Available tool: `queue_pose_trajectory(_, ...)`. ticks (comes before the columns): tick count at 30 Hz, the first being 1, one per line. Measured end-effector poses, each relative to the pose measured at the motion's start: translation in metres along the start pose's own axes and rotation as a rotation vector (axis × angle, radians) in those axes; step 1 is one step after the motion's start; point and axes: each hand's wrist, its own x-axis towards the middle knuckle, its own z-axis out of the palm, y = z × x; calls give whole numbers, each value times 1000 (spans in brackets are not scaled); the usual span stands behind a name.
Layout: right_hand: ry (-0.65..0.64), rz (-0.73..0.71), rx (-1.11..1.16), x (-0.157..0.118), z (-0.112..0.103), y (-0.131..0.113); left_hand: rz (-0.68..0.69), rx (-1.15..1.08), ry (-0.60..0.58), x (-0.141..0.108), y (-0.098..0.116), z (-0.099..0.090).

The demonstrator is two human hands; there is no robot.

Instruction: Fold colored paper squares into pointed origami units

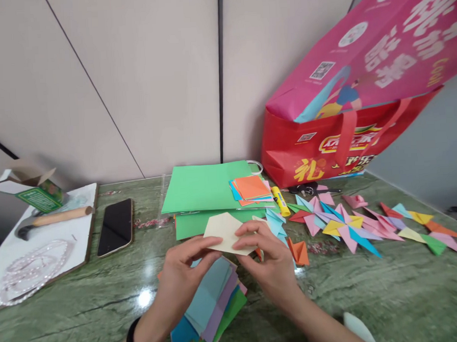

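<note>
A cream sheet of paper, folded to a point at its top, is held up in both hands. My left hand pinches its left corner between thumb and fingers. On the paper's right side, my right hand grips the edge, thumb below and fingers on the front. Under the hands lies a fanned stack of coloured sheets in light blue, purple, green and blue. Behind the cream paper are large green sheets, with small squares topped by an orange one.
Folded paper stars spread over the right side, near a yellow glue stick. Red and pink bags stand at the back right. At left are a phone and a white board bearing a hammer, beads and a box.
</note>
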Motion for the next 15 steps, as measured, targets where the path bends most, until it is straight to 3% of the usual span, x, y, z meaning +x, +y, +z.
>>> queue_pose_trajectory(6,-30,-73,-34,1,1,1,76,36,71,0,-1,-4)
queue_pose_trajectory(15,-40,184,158,2,1,1,-9,1,42,3,2,-4)
